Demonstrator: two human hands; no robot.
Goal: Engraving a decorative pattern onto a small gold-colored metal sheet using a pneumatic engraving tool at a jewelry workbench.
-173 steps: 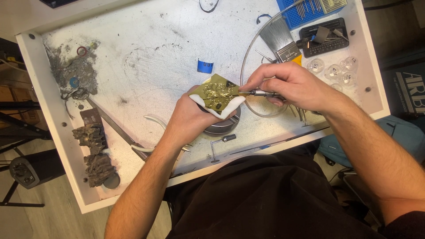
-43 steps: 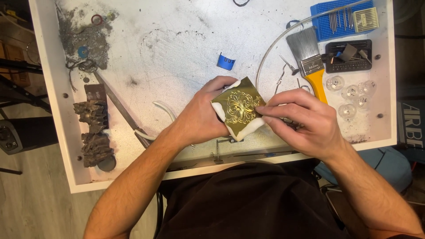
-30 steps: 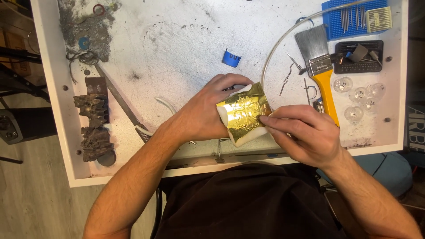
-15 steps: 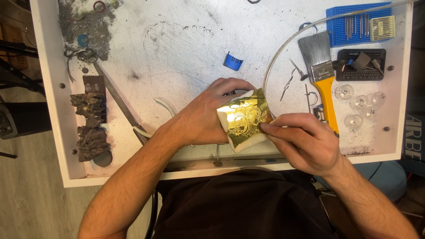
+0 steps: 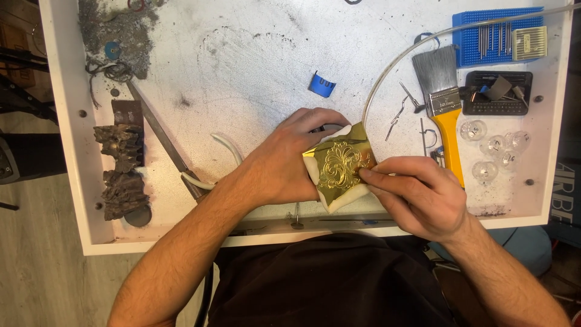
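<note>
The person leans over a white tray-like bench point(image 5: 254, 66), and everything of interest sits around the gold embossed plate point(image 5: 342, 166) held just above the bench's near edge. The left hand point(image 5: 284, 160) is wrapped around the plate from the left, fingers curled over its top edge, gripping it through a white cloth point(image 5: 339, 197) that pokes out beneath. The cloth seems meant to pad the piece and keep skin off the shiny face. The right hand point(image 5: 417, 194) comes in from the plate's right side, fingers bunched narrow and fingertips pressed on the plate's right edge; whether it pinches a small tool I cannot tell. The plate is tilted toward the person's face, likely so the scrolled relief catches the light.

To the right of the plate lies a yellow-handled brush point(image 5: 445, 109), bristles pointing away, within easy reach. Beyond it sit a blue pin tray point(image 5: 499, 36) and a black tool holder point(image 5: 496, 94), and near the brush handle a cluster of clear bulbs point(image 5: 493, 148). A clear tube point(image 5: 387, 79) arcs from the plate toward the far right corner. Above the plate is a small blue tab point(image 5: 322, 83). Well to the left lie a long metal file point(image 5: 163, 142) and dark crusty lumps point(image 5: 124, 172).
</note>
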